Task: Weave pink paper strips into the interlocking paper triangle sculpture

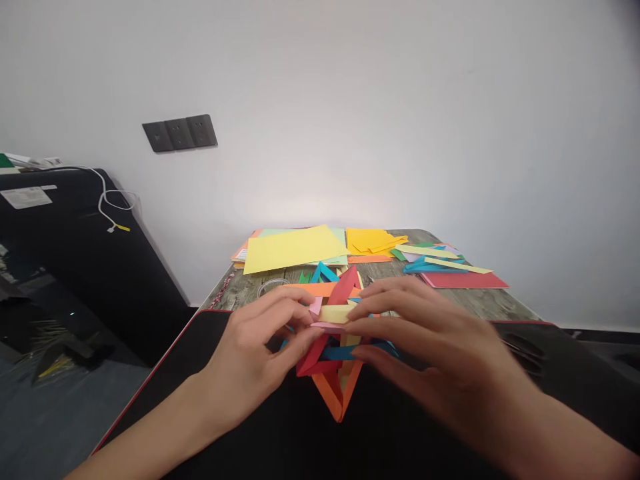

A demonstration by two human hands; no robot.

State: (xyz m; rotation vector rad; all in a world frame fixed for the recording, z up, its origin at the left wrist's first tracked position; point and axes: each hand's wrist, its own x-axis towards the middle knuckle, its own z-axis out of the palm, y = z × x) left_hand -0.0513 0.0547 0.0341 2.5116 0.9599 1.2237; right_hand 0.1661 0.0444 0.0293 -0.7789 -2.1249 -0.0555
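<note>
Between my two hands is a star-like model of interlocked folded paper strips, in orange, red, blue, pink and pale yellow. My left hand pinches a pink strip at the model's left side. On the right, my right hand has its fingers on the end of a pale yellow strip and on the model's right side. An orange point of the model faces down toward me, over the black mat. My fingers partly cover both sides of the model.
Behind the model, yellow sheets lie on the wooden tabletop. Folded orange-yellow paper, coloured strips and red paper lie farther right. A roll of tape is behind my left hand. Dark scissors lie at the right.
</note>
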